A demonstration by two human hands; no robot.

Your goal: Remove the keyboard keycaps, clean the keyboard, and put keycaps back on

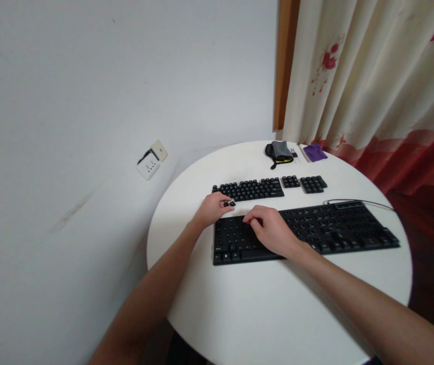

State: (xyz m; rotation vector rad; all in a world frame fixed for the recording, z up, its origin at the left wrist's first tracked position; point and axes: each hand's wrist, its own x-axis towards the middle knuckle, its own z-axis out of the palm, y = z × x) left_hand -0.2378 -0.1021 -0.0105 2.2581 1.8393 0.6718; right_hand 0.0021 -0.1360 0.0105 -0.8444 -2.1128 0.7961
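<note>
A black keyboard lies across a round white table. Behind it, loose black keycaps are laid out in keyboard order, in three groups. My left hand is closed, pinching a small black keycap just above the keyboard's far left corner. My right hand rests curled on the left part of the keyboard, fingertips pressed down on the keys.
At the table's far edge lie a grey and black pouch, a small white item and a purple cloth. A wall socket is on the white wall to the left. A flowered curtain hangs at the right.
</note>
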